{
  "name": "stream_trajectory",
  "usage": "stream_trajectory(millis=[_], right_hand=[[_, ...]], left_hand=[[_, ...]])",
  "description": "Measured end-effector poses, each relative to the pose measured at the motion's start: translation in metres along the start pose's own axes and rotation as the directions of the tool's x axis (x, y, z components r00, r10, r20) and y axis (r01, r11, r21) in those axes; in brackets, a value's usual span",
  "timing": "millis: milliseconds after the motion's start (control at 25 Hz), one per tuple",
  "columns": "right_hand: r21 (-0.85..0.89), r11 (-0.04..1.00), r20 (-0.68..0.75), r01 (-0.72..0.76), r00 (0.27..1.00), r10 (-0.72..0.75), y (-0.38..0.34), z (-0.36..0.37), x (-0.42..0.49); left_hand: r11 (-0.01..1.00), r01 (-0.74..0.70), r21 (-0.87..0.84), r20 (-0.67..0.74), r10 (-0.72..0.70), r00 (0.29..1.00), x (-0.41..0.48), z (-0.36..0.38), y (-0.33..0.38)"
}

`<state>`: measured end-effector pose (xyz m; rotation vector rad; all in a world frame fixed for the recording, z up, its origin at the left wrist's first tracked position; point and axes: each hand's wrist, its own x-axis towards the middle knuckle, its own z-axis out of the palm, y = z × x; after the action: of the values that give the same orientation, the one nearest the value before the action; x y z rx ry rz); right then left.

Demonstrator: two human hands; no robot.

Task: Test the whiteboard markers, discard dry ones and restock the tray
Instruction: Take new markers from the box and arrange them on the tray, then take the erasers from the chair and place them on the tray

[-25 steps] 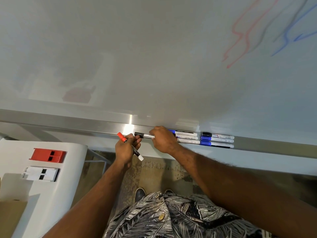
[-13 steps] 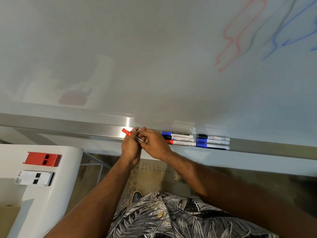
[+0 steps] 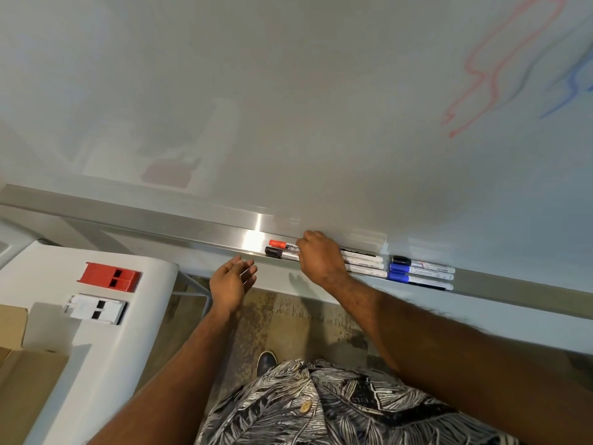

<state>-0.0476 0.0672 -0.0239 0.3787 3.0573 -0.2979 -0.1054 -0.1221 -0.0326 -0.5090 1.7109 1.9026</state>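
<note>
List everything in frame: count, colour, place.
whiteboard: 1, white, top
scribbles: several, red, grey, blue, board's upper right
tray: 1, silver, under board
left markers: 2, red and black caps, tray
middle markers: 3, white barrels, caps hidden, tray
right markers: 3, one black, two blue caps, tray
table: 1, white, left
blocks: 2, red, white, on table
box: 1, brown, lower left
shoe: 1, dark, floor
left hand: 1, open, empty, below tray
right hand: 1, over left markers
</note>
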Motion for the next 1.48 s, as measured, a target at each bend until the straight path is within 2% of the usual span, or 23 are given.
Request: stream_trajectory(millis=[440,560,800,1080,1200,1320,1480], right_hand=[[0.045,0.999,0.032,-0.027,0.999,0.025,-0.003,0.001,-0.001],[0.032,0.999,0.021,-0.007,1.000,0.007,-0.003,0.001,-0.005],[0.006,0.999,0.086,0.046,0.995,-0.046,0.002,0.002,-0.009],[0.038,0.993,0.052,0.111,0.992,-0.113,-0.004,-0.002,-0.014],[0.025,0.982,0.058,0.189,0.980,-0.190,-0.018,-0.002,-0.015],[0.034,0.957,0.079,0.290,0.953,-0.291,-0.042,-0.001,-0.011],[0.067,0.910,0.099,0.408,0.905,-0.413,-0.095,0.003,-0.004]], left_hand=[[0.994,0.057,0.093,-0.010,-0.056,0.998,0.000,-0.017,-0.012],[0.987,0.029,0.160,-0.025,-0.026,0.999,-0.001,-0.019,-0.014],[0.968,-0.039,0.248,-0.011,0.043,0.999,-0.010,-0.018,-0.011],[0.926,-0.139,0.350,-0.012,0.153,0.988,-0.025,-0.022,-0.011],[0.793,-0.245,0.557,0.026,0.279,0.960,-0.035,-0.032,-0.008],[0.567,-0.311,0.763,0.070,0.406,0.911,-0.045,-0.057,-0.002],[0.269,-0.232,0.935,0.054,0.539,0.841,-0.057,-0.119,-0.005]])
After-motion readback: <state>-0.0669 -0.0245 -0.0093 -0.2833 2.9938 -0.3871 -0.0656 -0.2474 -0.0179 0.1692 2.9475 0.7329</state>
